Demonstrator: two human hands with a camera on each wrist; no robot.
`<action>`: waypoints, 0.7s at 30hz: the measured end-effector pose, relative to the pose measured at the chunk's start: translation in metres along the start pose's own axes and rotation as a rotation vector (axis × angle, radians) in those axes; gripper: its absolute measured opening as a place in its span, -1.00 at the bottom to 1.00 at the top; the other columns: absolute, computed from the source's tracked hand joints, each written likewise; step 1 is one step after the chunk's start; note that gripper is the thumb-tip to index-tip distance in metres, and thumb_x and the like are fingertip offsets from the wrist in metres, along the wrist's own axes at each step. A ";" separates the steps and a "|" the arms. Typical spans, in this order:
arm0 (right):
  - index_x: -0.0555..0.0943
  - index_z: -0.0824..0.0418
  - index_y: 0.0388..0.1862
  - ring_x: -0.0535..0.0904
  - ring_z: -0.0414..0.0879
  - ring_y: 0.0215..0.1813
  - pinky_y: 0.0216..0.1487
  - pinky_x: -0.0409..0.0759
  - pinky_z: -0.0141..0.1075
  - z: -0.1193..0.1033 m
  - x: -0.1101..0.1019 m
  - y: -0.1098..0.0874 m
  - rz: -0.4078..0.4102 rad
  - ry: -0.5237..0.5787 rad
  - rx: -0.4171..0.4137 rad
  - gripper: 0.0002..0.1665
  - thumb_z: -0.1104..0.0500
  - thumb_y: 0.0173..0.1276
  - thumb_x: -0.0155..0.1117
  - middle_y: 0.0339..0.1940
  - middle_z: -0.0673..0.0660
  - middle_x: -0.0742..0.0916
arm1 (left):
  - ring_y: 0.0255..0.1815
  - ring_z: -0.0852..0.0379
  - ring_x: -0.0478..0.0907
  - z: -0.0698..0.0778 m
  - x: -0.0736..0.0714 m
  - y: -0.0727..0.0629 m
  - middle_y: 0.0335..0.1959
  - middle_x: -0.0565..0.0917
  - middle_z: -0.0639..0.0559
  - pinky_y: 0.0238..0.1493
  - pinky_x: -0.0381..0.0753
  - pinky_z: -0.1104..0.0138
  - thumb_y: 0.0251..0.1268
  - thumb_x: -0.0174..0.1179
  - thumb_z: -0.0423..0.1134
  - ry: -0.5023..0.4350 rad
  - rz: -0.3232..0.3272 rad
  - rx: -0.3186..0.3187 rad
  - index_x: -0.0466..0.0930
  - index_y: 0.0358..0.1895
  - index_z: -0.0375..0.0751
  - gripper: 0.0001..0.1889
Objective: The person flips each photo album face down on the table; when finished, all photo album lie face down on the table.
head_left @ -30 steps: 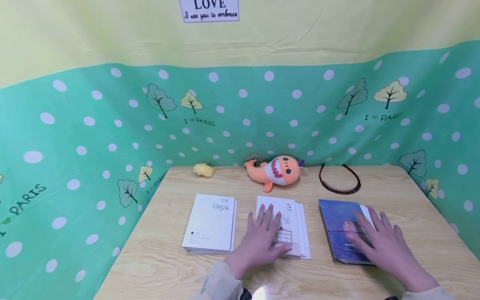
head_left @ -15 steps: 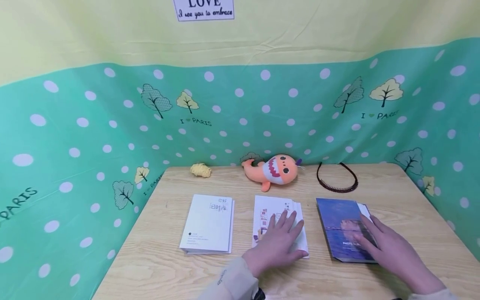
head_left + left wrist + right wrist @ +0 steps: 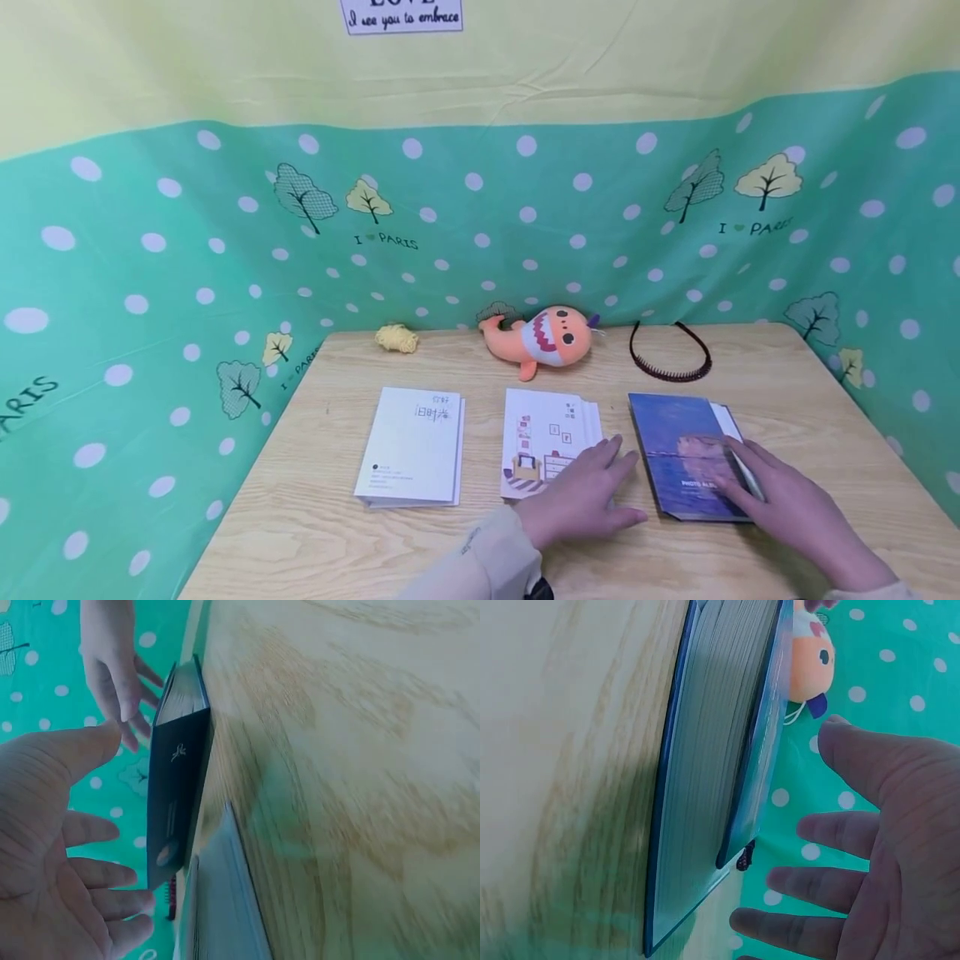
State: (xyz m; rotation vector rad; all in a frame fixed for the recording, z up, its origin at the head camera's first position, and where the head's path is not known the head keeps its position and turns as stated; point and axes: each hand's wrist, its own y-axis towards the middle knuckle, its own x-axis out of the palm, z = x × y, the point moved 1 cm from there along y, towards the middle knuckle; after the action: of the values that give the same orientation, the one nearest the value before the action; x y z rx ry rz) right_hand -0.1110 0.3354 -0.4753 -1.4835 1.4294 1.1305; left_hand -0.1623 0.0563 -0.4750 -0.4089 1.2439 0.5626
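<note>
My left hand (image 3: 585, 496) is over the lower right corner of the white album (image 3: 540, 442) with a printed room picture, fingers spread and fairly straight. In the left wrist view that left hand (image 3: 67, 847) shows an open palm beside the album edge (image 3: 225, 900). On the right lies a blue photo album (image 3: 675, 450) with a painted cover. My right hand (image 3: 791, 504) hovers at its right edge, the thumb overlapping the cover. The right wrist view shows the right hand (image 3: 900, 825) with parted, loose fingers, apart from the blue album's thick pages (image 3: 712, 735).
Another white album (image 3: 411, 446) lies at the left. Along the table's back are a yellow yarn bundle (image 3: 397, 338), an orange shark plush (image 3: 547, 337) and a dark toothed headband (image 3: 675, 371). A green dotted curtain (image 3: 450, 225) hangs behind the wooden table (image 3: 300, 533).
My left hand has slid rightward across the middle album, uncovering its printed picture. My right hand stays beside the blue album. The head view has shifted slightly.
</note>
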 end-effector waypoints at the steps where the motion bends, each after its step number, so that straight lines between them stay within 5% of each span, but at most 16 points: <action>1: 0.33 0.42 0.38 0.39 0.59 0.13 -0.07 0.41 0.40 0.000 0.000 -0.001 0.004 0.008 0.000 -0.12 -0.24 0.39 0.16 0.25 0.62 0.41 | 0.52 0.01 0.07 0.001 0.001 0.001 0.54 0.08 -0.16 0.45 0.09 0.29 0.34 -0.03 0.33 -0.017 -0.002 -0.004 0.10 0.54 -0.07 -0.17; 8: 0.30 0.50 0.37 0.32 0.60 0.19 0.05 0.35 0.40 0.002 -0.001 -0.005 -0.010 0.116 0.029 -0.11 -0.20 0.41 0.15 0.24 0.63 0.41 | 0.50 0.07 0.09 0.006 0.002 0.011 0.55 0.06 -0.13 0.39 0.19 0.34 0.34 0.05 0.27 -0.157 0.012 -0.039 -0.01 0.57 0.00 -0.16; 21: 0.29 0.54 0.36 0.28 0.62 0.20 0.05 0.34 0.41 0.005 -0.002 -0.005 -0.054 0.165 0.093 -0.11 -0.23 0.46 0.06 0.25 0.67 0.37 | 0.42 0.08 0.26 0.018 0.006 0.032 0.52 0.15 -0.07 0.32 0.33 0.33 0.29 0.17 0.20 -0.203 0.048 -0.152 0.19 0.49 0.00 -0.23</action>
State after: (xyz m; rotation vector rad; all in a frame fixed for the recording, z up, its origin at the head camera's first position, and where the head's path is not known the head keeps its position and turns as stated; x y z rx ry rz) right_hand -0.1060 0.3407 -0.4750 -1.5694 1.5227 0.9140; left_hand -0.1664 0.0937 -0.4755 -0.4386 1.0215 0.7241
